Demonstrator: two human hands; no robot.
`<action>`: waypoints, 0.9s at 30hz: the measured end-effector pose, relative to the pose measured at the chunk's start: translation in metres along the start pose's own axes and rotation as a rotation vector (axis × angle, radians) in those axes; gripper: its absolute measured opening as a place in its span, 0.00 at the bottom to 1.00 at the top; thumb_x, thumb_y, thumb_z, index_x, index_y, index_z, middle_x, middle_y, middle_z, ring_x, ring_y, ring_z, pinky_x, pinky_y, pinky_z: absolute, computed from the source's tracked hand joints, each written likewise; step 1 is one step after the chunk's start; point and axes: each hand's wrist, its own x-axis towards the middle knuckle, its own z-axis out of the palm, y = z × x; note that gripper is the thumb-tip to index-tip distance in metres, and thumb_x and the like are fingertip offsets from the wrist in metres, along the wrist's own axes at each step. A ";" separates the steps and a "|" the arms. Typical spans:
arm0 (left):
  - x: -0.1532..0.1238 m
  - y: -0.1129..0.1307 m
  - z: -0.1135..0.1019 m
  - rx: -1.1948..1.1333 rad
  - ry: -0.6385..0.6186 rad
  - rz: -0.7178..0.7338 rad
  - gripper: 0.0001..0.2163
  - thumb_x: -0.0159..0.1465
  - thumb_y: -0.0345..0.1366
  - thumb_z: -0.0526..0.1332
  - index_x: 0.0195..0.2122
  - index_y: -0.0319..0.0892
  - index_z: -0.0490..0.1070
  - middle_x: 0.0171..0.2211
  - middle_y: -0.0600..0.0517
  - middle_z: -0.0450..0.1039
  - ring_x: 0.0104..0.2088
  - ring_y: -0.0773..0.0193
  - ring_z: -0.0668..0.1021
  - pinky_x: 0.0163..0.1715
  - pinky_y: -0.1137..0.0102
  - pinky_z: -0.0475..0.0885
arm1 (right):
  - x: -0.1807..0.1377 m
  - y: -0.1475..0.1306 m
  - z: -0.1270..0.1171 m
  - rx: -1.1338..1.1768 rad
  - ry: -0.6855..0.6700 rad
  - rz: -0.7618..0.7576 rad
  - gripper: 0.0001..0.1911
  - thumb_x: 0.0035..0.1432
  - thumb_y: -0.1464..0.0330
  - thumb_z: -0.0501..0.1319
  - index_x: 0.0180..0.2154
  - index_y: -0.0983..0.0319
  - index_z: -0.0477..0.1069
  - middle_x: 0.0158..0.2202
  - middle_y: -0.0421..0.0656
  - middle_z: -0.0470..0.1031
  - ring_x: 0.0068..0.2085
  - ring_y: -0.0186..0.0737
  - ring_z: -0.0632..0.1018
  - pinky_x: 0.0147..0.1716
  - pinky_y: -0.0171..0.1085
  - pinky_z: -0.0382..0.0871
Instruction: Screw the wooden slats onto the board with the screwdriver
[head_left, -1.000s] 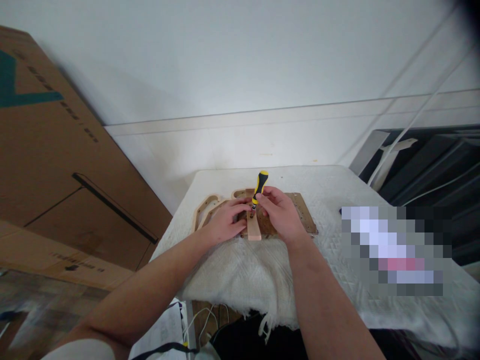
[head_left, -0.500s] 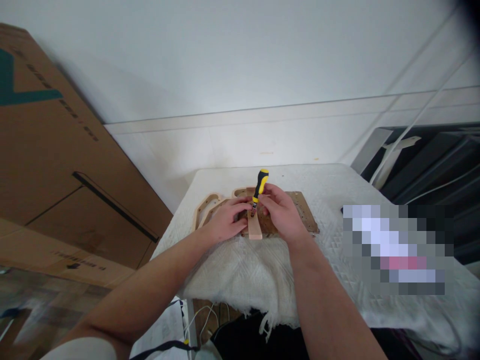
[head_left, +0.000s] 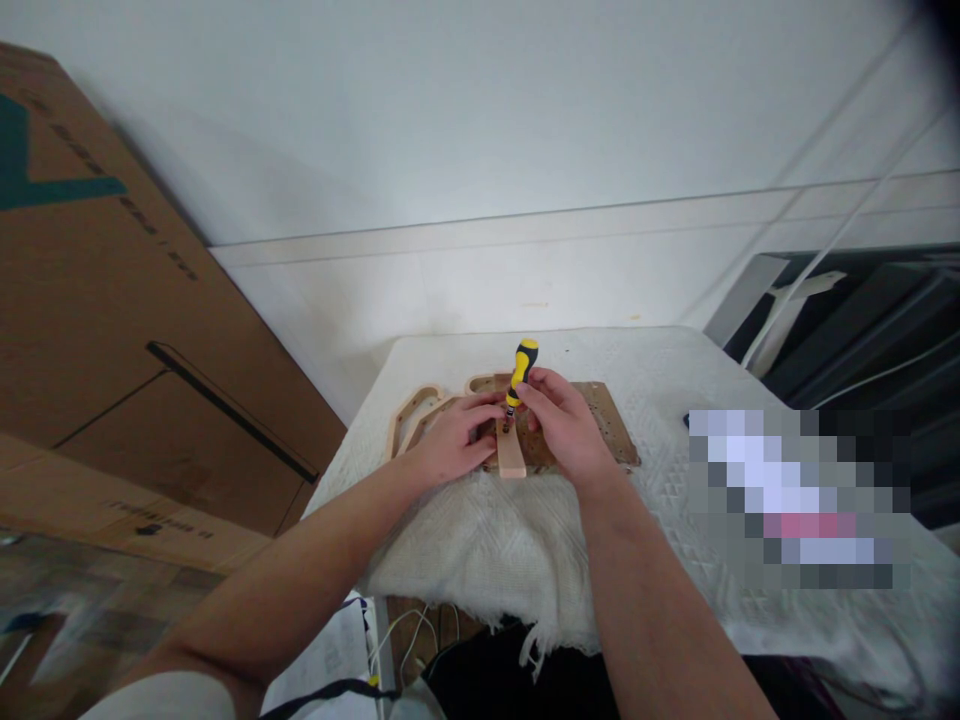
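Observation:
A yellow-and-black screwdriver [head_left: 522, 368] stands nearly upright, its handle leaning slightly right at the top. My right hand [head_left: 564, 422] is closed around the lower handle with thumb and fingers. Its tip meets a dark fitting on a pale wooden piece [head_left: 512, 460], which lies across a brown board [head_left: 613, 425] pitted with small holes. My left hand [head_left: 459, 440] grips that wooden piece from the left, fingertips beside the screwdriver's tip. More curved wooden pieces [head_left: 409, 412] lie left of and behind my left hand.
A white textured cloth [head_left: 660, 370] covers the table and hangs over its front edge. A large cardboard box [head_left: 150, 320] stands at the left. The wall [head_left: 465, 285] rises behind the table. A blurred-out object [head_left: 780, 490] lies at the right, near dark panels [head_left: 862, 330].
The screwdriver's handle has turned about its axis, showing a different yellow-and-black side. My right thumb has shifted onto the handle. My left hand keeps its place.

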 end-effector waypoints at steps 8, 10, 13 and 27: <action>-0.001 0.002 -0.001 0.013 -0.020 -0.020 0.13 0.57 0.28 0.60 0.44 0.42 0.73 0.55 0.44 0.69 0.54 0.56 0.73 0.55 0.59 0.67 | -0.001 -0.001 -0.002 -0.106 -0.024 -0.015 0.16 0.51 0.55 0.65 0.35 0.59 0.68 0.29 0.38 0.73 0.28 0.32 0.71 0.28 0.35 0.65; -0.001 0.003 -0.001 0.008 -0.019 -0.017 0.13 0.57 0.28 0.60 0.44 0.42 0.73 0.55 0.44 0.69 0.54 0.56 0.73 0.56 0.60 0.67 | -0.002 -0.001 -0.001 -0.092 -0.022 -0.012 0.17 0.51 0.55 0.66 0.36 0.59 0.68 0.30 0.38 0.74 0.28 0.33 0.71 0.28 0.35 0.65; 0.000 0.003 -0.001 0.014 -0.016 -0.012 0.13 0.58 0.28 0.60 0.44 0.42 0.73 0.55 0.45 0.69 0.55 0.56 0.72 0.56 0.60 0.67 | -0.002 -0.002 0.000 -0.073 -0.039 -0.009 0.14 0.52 0.56 0.64 0.36 0.59 0.70 0.31 0.39 0.75 0.29 0.33 0.72 0.28 0.35 0.66; -0.001 0.000 0.000 0.022 -0.026 0.007 0.15 0.57 0.27 0.59 0.46 0.42 0.72 0.56 0.45 0.68 0.55 0.57 0.72 0.56 0.59 0.67 | 0.000 0.005 -0.004 -0.190 -0.055 -0.039 0.15 0.55 0.58 0.62 0.42 0.60 0.72 0.35 0.42 0.76 0.34 0.37 0.74 0.37 0.39 0.68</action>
